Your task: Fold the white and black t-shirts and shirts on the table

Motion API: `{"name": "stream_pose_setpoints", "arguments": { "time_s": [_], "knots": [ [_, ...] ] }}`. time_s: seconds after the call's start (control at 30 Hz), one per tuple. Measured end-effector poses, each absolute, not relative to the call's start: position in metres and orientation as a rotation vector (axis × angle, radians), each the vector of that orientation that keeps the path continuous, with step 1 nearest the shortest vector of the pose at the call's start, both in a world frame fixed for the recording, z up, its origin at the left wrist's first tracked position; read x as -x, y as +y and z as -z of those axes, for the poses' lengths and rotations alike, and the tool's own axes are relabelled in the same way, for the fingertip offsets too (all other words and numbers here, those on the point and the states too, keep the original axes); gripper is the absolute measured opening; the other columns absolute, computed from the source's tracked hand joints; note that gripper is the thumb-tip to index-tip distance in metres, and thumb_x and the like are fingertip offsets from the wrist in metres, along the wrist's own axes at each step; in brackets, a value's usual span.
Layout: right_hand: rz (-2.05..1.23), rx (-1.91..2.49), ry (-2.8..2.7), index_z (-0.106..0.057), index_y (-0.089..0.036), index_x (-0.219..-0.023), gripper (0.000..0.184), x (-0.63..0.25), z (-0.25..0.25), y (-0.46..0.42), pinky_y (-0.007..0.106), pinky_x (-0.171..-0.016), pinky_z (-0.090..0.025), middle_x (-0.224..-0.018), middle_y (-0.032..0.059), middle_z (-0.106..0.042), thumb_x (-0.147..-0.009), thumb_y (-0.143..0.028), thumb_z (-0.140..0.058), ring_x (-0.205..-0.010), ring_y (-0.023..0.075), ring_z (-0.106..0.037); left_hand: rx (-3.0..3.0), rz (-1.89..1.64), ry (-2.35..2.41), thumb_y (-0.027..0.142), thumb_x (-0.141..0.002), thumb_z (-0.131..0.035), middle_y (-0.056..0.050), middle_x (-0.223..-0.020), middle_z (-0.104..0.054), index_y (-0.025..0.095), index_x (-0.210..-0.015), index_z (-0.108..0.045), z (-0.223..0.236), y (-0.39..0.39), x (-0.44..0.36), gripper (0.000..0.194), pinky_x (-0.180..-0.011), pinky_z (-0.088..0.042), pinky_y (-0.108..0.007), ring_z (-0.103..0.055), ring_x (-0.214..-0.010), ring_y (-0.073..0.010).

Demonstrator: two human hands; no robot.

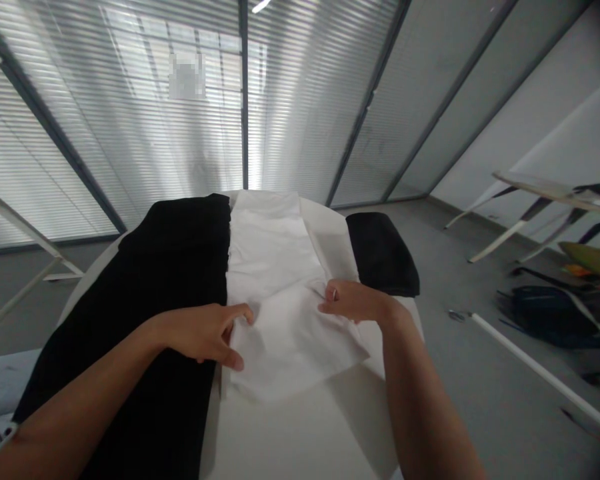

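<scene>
A length of white cloth runs down the middle of a white table, lightly wrinkled, its near end lifted in loose folds. At its left edge is my left hand, with thumb and index finger spread apart and touching the fabric. My right hand, wearing a ring, has its fingers curled and closed on the right edge of the cloth. A large black cloth lies along the left side of the table, beneath my left forearm. Beyond my right hand is a folded black cloth.
Glass panels with blinds stand behind the table. On the right are another table, dark bags and a white pole on the floor. A white metal frame stands at the left.
</scene>
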State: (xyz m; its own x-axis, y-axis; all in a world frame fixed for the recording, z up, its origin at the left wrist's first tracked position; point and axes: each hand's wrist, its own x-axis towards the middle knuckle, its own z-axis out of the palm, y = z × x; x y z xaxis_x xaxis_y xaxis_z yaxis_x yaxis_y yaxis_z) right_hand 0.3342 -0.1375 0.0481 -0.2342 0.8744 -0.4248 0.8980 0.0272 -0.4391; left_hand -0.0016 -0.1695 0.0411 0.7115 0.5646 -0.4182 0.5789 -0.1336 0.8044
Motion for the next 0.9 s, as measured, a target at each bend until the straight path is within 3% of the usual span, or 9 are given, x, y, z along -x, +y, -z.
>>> {"name": "stream_pose_setpoints", "arguments": {
  "time_s": [0.13,0.3,0.47,0.57,0.67,0.8,0.9],
  "knots": [
    [0.98,-1.966,2.344,-0.058,-0.021,-0.081,0.028,-0.336,-0.039,-0.133,0.024,-0.043,-0.035,-0.069,0.0026,-0.063,-0.076,-0.048,-0.067,-0.045,0.0117,-0.052,-1.95,0.009,0.871,0.046,-0.064,-0.078,0.001,-0.078,-0.064,0.025,-0.13,-0.052,-0.048,-0.177,-0.011,0.074,-0.058,-0.041,-0.022,-0.06,-0.067,-0.0169],
    [1.037,-2.068,2.277,-0.057,-0.02,-0.105,0.046,-0.337,-0.034,-0.128,0.024,-0.044,-0.04,-0.077,0.0056,-0.064,-0.077,-0.056,-0.066,-0.054,0.0154,-0.058,-1.976,0.014,0.793,0.036,-0.08,-0.062,-0.001,-0.078,-0.061,0.022,-0.108,-0.066,-0.052,-0.174,-0.016,0.031,-0.06,-0.041,-0.022,-0.057,-0.069,-0.0148],
    [1.316,-2.101,2.115,-0.057,-0.02,-0.114,0.059,-0.342,-0.042,-0.131,0.023,-0.037,-0.041,-0.095,0.0104,-0.065,-0.067,-0.049,-0.077,-0.057,0.017,-0.06,-1.944,-0.12,0.705,0.02,-0.08,-0.054,-0.001,-0.085,-0.062,0.02,-0.088,-0.064,-0.048,-0.172,-0.016,0.013,-0.067,-0.041,-0.023,-0.055,-0.075,-0.0133],
    [1.422,-2.076,2.122,-0.058,-0.02,-0.115,0.059,-0.346,-0.045,-0.134,0.021,-0.035,-0.039,-0.091,0.0084,-0.065,-0.066,-0.045,-0.079,-0.053,0.015,-0.059,-1.838,-0.07,0.668,0.015,-0.077,-0.051,0.002,-0.072,-0.052,0.019,-0.084,-0.059,-0.047,-0.173,-0.015,0.011,-0.055,-0.034,-0.021,-0.044,-0.061,-0.0096],
    [1.417,-2.026,2.147,-0.054,-0.019,-0.122,0.061,-0.349,-0.045,-0.132,0.02,-0.037,-0.037,-0.071,0.0027,-0.063,-0.072,-0.047,-0.074,-0.047,0.0124,-0.055,-1.753,0.036,0.63,0.016,-0.077,-0.053,0.005,-0.066,-0.046,0.019,-0.085,-0.057,-0.049,-0.174,-0.013,0.009,-0.049,-0.03,-0.02,-0.037,-0.055,-0.0079],
    [1.224,-2.206,2.1,-0.048,-0.016,-0.127,0.051,-0.347,-0.041,-0.125,0.02,-0.043,-0.042,-0.065,0.0019,-0.062,-0.09,-0.051,-0.052,-0.05,0.0126,-0.057,-1.676,0.135,0.583,0.024,-0.082,-0.058,0.004,-0.069,-0.051,0.019,-0.092,-0.058,-0.048,-0.172,-0.006,0.011,-0.053,-0.037,-0.018,-0.049,-0.058,-0.0084],
    [1.132,-2.204,2.013,-0.048,-0.013,-0.124,0.046,-0.343,-0.035,-0.121,0.021,-0.043,-0.044,-0.062,0.0033,-0.063,-0.093,-0.047,-0.048,-0.049,0.0145,-0.059,-1.525,0.238,0.557,0.03,-0.086,-0.055,0.002,-0.071,-0.06,0.021,-0.108,-0.056,-0.042,-0.17,-0.003,0.024,-0.061,-0.046,-0.022,-0.062,-0.063,-0.0128]
  ]
}}
